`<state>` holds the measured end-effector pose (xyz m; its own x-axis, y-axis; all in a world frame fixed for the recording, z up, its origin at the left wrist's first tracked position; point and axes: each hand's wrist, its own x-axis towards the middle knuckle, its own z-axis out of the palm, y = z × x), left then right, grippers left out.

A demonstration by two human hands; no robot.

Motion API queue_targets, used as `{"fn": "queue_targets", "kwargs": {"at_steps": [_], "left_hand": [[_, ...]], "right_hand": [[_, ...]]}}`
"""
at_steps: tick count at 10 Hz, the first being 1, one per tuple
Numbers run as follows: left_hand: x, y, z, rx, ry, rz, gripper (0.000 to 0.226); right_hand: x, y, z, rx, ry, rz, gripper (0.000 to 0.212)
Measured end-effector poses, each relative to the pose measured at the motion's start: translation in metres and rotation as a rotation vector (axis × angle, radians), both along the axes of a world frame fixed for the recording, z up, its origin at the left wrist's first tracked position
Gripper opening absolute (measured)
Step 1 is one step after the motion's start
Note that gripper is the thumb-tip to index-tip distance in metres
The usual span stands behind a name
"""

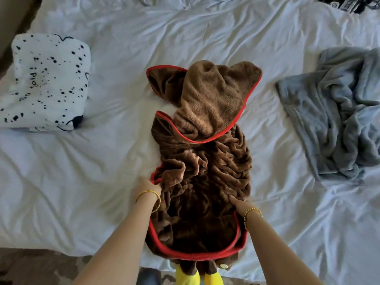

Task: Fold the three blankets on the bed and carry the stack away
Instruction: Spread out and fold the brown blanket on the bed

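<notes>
Both hands grip brown blanket (202, 161) edges.

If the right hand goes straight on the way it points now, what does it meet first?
The right hand points up and slightly left, already gripping the brown blanket. Going on, it would probably only meet more of its bunched folds.

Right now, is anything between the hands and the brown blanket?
No. Both hands are already on the brown blanket: the left hand grips its red-trimmed left edge and the right hand its right side. The grey blanket lies apart, to the right.
</notes>
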<state>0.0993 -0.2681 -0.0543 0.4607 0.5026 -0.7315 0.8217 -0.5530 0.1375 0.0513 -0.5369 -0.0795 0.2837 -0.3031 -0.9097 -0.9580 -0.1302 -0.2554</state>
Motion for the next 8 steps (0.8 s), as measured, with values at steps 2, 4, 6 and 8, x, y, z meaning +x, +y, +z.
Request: {"fn": "queue_targets", "kwargs": {"at_steps": [2, 4, 6, 8], "left_hand": [[0.041, -0.001, 0.052, -0.229, -0.028, 0.094, 0.032], [0.185, -0.018, 0.201, -0.262, -0.521, 0.031, 0.033], [0.31, -0.014, 0.486, -0.313, -1.45, 0.06, 0.033], [0.299, 0.007, 0.548, -0.411, -1.678, -0.047, 0.051]], "right_hand": [[0.037, 0.023, 0.054, 0.206, -0.17, -0.087, 0.023], [0.193, 0.045, 0.2, 0.098, -0.565, 0.175, 0.024], [0.357, 0.074, 0.505, -0.317, -1.352, 0.097, 0.034], [0.341, 0.078, 0.59, -0.515, -1.613, 0.033, 0.035]]}}
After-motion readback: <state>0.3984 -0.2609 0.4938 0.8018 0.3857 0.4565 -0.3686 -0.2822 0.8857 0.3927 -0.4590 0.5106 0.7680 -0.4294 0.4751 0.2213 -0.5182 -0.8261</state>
